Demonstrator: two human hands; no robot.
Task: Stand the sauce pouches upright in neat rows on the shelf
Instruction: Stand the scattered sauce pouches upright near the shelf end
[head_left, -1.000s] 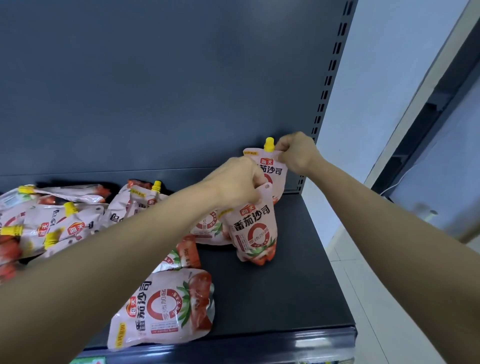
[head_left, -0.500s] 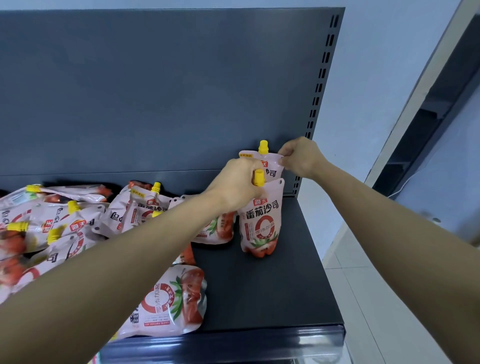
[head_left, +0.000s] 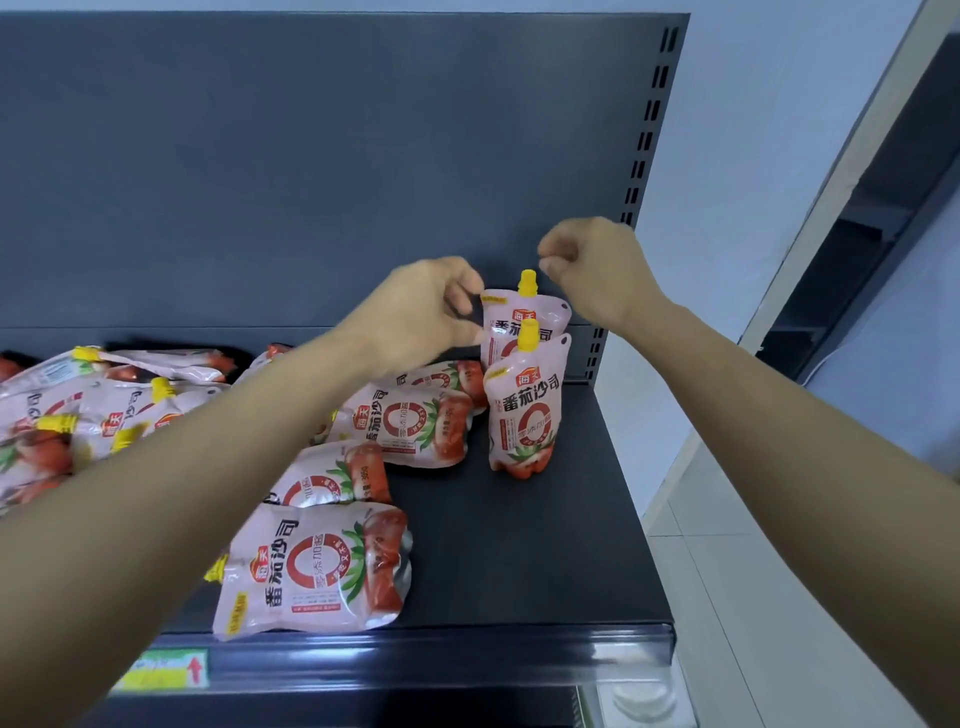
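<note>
Two pink tomato sauce pouches with yellow caps stand upright at the shelf's right end, the front pouch (head_left: 525, 415) directly before the rear pouch (head_left: 524, 317). My left hand (head_left: 423, 317) hovers just left of the rear pouch, fingers loosely curled and apart, holding nothing. My right hand (head_left: 597, 270) is raised above and right of the rear cap, fingers curled shut and empty. Several more pouches lie flat: one near the front edge (head_left: 317, 571), one behind it (head_left: 332, 475), another (head_left: 410, 423) beside the standing pair.
A heap of flat pouches (head_left: 62, 410) fills the shelf's left side. The dark shelf deck (head_left: 545, 561) ends at a front rail with a price tag (head_left: 161, 670). A slotted upright (head_left: 644, 171) marks the right edge; white floor lies beyond.
Both hands have let go of the two upright pouches and lifted away; the pouches now stand on their own, one behind the other. The view has tilted down slightly.
</note>
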